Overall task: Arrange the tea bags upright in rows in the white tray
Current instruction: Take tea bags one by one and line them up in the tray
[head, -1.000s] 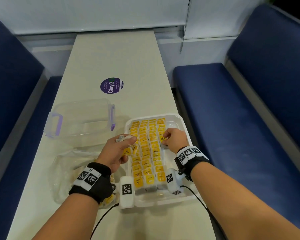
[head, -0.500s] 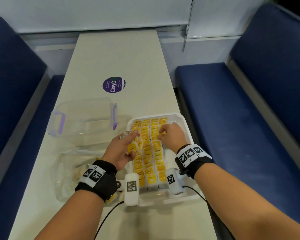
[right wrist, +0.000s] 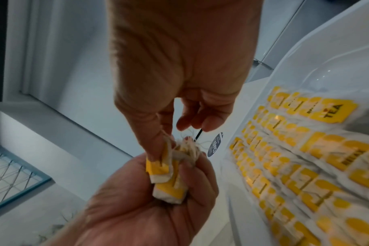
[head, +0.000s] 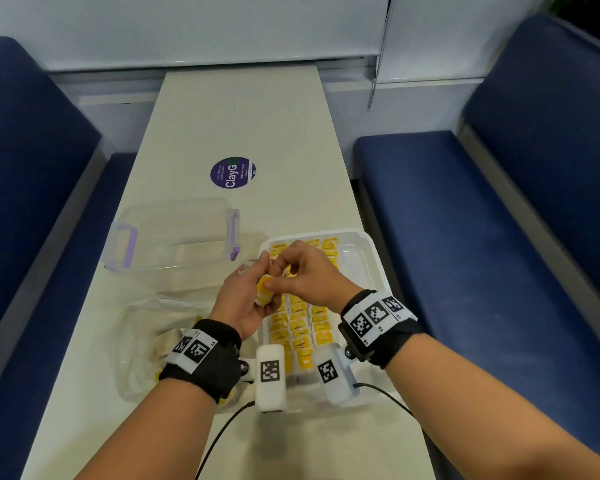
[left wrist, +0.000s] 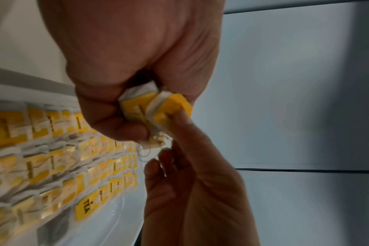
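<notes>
I have my left hand curled round a small bunch of tea bags, raised just above the left edge of the white tray. My right hand pinches one bag of that bunch between thumb and forefinger. Rows of yellow-tagged bags stand in the tray below.

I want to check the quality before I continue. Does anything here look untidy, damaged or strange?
The small bunch of tea bags in the left hand looks crumpled, and loose strings stick out in a tangle where the right hand pinches it. The tea bags in the white tray stand in neat rows. No spill shows.
</notes>
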Demonstrator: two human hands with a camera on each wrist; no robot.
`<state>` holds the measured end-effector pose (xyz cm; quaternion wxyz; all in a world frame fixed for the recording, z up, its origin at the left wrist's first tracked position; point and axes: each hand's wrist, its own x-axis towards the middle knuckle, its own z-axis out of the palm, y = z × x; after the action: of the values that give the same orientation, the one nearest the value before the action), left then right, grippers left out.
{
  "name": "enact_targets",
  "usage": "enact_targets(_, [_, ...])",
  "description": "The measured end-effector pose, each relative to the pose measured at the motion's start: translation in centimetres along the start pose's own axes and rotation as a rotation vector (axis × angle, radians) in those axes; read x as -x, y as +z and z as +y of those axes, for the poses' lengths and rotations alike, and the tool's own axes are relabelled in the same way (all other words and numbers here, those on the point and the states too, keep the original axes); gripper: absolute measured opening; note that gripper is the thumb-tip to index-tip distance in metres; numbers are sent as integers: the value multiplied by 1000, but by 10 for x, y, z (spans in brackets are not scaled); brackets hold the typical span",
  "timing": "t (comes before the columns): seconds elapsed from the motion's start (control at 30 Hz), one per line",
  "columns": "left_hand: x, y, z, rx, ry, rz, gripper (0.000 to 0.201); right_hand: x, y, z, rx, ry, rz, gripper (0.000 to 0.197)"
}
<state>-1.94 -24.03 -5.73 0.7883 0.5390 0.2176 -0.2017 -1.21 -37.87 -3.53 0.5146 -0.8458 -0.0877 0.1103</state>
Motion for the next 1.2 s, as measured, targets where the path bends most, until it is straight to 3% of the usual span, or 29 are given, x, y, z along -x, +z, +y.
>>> enact_targets(0.17, [1,2,-2,23,29,12,32,3,-2,-5,23,-26,-83,23])
enact_targets(0.3, [-1,5,0,58,85,59,31,7,5,-3,55,-38,-16,18])
enact_targets(0.57, [3,2,4,135,75,174,11,8,-8,-9,-333,98,31,7])
enact_targets(0.7, [5,-6,7,43,120,195,20,4,-26,-5,-163,121,90,18])
enact_targets(0.77, [6,-9,9,-36,141,158,23,4,-34,-4,-123,137,77,18])
enact_targets(0.87, [11,-8,12,-200,150,45,7,8,-43,-5,-101,154,46,15])
enact_targets(1.0, [16,-1,13,-443,177,-141,31,9,-43,-3,-91,152,30,7])
enact_targets(1.1, [17,5,12,-493,185,-129,12,9,-44,1,-176,154,-7,15])
enact_targets(1.2, [16,6,11,-496,199,-104,5,10,-45,1,-184,126,-8,8])
